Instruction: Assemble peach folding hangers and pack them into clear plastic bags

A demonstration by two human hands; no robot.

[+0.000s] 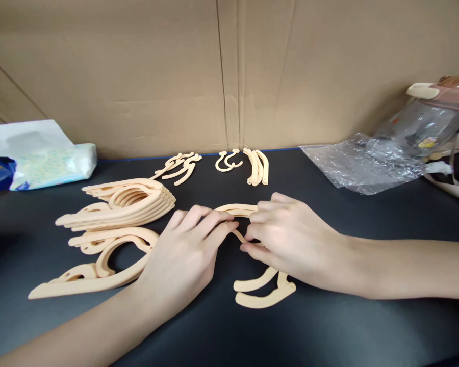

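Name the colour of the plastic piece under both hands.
The plastic piece is pale peach; head view.

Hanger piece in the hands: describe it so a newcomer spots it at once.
On the black table before the cardboard wall, look at the centre, where left hand and right hand meet. The peach hanger piece is gripped between their fingertips; unlike the hanger stack to the left, it lies alone.

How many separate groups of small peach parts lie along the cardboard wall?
3: a left group, hook pieces in the middle, curved strips at right. None looks hidden.
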